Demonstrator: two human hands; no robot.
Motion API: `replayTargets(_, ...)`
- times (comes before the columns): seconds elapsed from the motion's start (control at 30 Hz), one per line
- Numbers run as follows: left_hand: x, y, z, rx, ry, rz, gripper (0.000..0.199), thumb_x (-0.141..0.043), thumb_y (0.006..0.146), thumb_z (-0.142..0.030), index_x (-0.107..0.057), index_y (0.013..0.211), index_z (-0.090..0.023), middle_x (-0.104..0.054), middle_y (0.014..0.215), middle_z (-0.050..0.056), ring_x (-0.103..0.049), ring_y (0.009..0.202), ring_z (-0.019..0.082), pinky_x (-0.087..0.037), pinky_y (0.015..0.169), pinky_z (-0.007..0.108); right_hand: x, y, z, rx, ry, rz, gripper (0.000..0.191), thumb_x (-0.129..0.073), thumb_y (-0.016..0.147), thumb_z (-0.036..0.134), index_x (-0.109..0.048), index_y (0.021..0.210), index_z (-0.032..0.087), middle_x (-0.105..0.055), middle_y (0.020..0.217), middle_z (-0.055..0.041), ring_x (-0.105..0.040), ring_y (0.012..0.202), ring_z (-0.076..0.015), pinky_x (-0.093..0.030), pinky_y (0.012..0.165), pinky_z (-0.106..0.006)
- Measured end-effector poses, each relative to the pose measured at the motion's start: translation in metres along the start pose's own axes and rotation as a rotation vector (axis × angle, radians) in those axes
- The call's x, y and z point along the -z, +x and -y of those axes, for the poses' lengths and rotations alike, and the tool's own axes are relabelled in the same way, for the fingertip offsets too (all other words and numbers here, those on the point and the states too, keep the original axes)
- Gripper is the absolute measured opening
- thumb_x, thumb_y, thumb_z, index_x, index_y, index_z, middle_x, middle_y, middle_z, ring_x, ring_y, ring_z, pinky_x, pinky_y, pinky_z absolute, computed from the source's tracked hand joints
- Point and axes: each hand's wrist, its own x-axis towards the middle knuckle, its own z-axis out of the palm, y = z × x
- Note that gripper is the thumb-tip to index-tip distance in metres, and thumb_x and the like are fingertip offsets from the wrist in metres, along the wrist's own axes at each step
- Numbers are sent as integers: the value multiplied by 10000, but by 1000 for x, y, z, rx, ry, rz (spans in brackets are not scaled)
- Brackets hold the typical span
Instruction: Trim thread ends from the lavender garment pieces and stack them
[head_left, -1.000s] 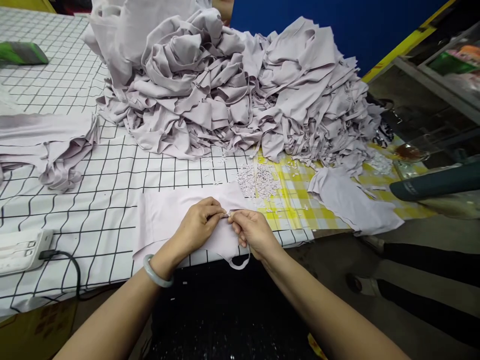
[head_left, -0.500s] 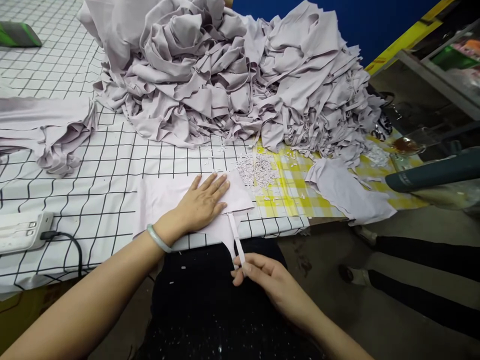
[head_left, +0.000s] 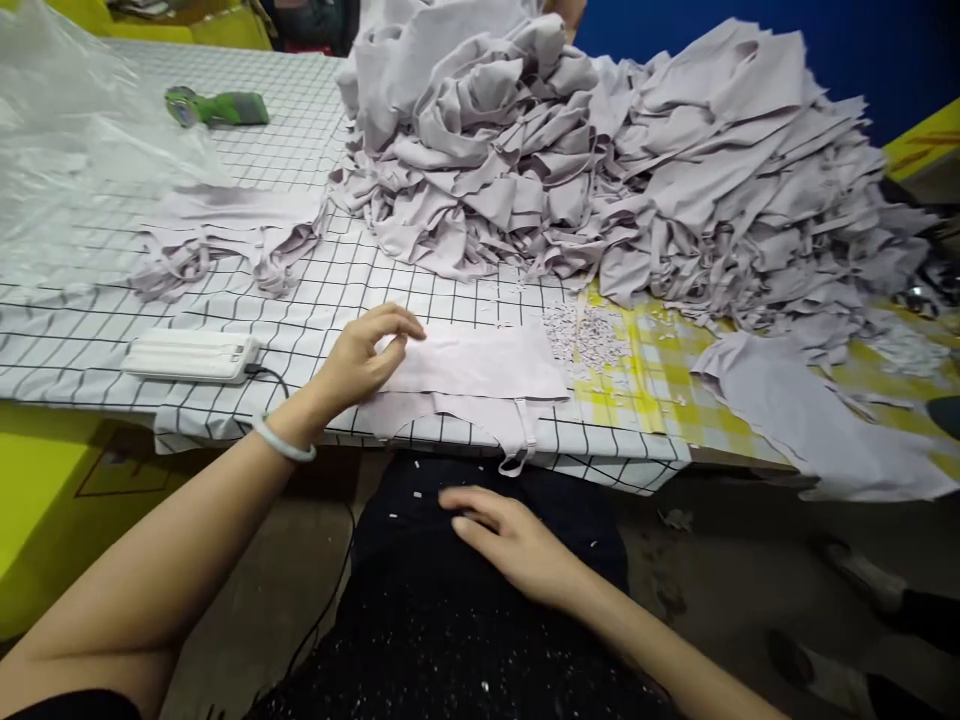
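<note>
On my feed, a pale-lilac, thin-strapped fabric garment [head_left: 487,365] lies flat, rightward of the narrowly curled left hand [head_left: 364,355], whose grip I can't tell, and beyond the loosely spread, empty right hand [head_left: 517,545]. I'd call this arranging; next needs a light touch.

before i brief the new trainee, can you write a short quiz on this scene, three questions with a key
1. True or false: a cable is plugged into the white power bank.
2. Multiple choice: what pattern does the white tablecloth have near the garment? A) dots B) black grid lines C) flowers
3. Where is the person's right hand?

Key
1. True.
2. B.
3. In front of the dark clothes, apart from the garment.
</note>
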Motion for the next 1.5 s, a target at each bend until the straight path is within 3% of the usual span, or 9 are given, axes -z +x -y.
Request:
replayTargets(0.13, 14, -60, -5, 19, 14, 55, 257, -446, 818, -31, -656, 880, -165, -669, 911, 67, -643, 882, 155, -547, 777, 311, -49, 78, 3, 86, 77, 84, 495, -714, 784, 358, -638, 1250, 210, -561, 1427, -99, -463, 1361, -269, -288, 1171, -427)
replayTargets(0.27, 14, -97, 2, 33, 36, 165, 376, -417, 783, 11, -661, 1011, -161, -676, 1033, 92, -652, 973, 166, -567, 829, 330, -73, 96, 4, 119, 124, 38, 353, -584, 870, 517, -687, 927, 184, -705, 1001, -58, -623, 1017, -235, -442, 982, -375)
replayTargets(0.47, 7, -109, 1, -17, 113, 161, 243, -567, 880, -118, -681, 1079, -199, -647, 1144, 112, -601, 1118, 215, -526, 963, 421, -32, 31, 35, 136, -201, 73, 361, -531, 932, 446, -612, 667, 214, -596, 675, 14, -573, 716, -164, -387, 1025, -432)
replayTargets(0.67, -1, -107, 1, 46, 112, 127, 116, -606, 927, -238, -721, 937, -224, -653, 1088, 81, -609, 1045, 205, -509, 928, 408, 28, 0, 93, -10, 75, 53, 360, -657, 865, 456, -674, 1156, 246, -621, 608, 16, -605, 631, -174, -510, 687, -330)
replayTargets(0.8, 2, -107, 1, 71, 107, 149, 115, -600, 931, -232, -715, 930, -223, -641, 1103, 77, -599, 1058, 204, -493, 947, 404, 49, 16, 124, 28, 313, 92, 244, -709, 781, 390, -755, 928, 200, -755, 817, -75, -706, 801, -225, -546, 797, -380)
replayTargets(0.93, 4, -107, 0, 85, 106, 150, 119, -584, 941, -228, -698, 906, -219, -638, 1116, 69, -599, 1070, 199, -500, 955, 398, 51, 52, 133, 111, 433, 53, 367, -812, 669, 294, -751, 1020, 204, -763, 1058, -88, -723, 896, -207, -540, 893, -375)
replayTargets(1.17, 7, -108, 0, 82, 155, 143, 120, -588, 933, -225, -690, 870, -236, -638, 1141, 58, -597, 1109, 209, -520, 965, 383, 43, 107, 127, 317, 297, -302, 345, -778, 736, 517, -763, 808, 179, -688, 759, -20, -609, 696, -119, -538, 762, -294)
replayTargets(1.27, 7, -108, 1, 64, 176, 137, 118, -583, 930, -211, -684, 877, -241, -643, 1139, 56, -604, 1102, 210, -524, 963, 382, 41, 117, 132, 338, 444, -298, 330, -835, 678, 478, -741, 791, 182, -693, 835, -21, -648, 808, -146, -556, 827, -324)
replayTargets(1.5, 9, -107, 3, 45, 206, 168, 132, -571, 923, -179, -680, 867, -228, -653, 1132, 70, -619, 1095, 226, -540, 940, 412, 35, 111, 145, 318, 519, -262, 426, -818, 686, 512, -703, 911, 170, -591, 634, 54, -572, 506, -82, -570, 570, -263)
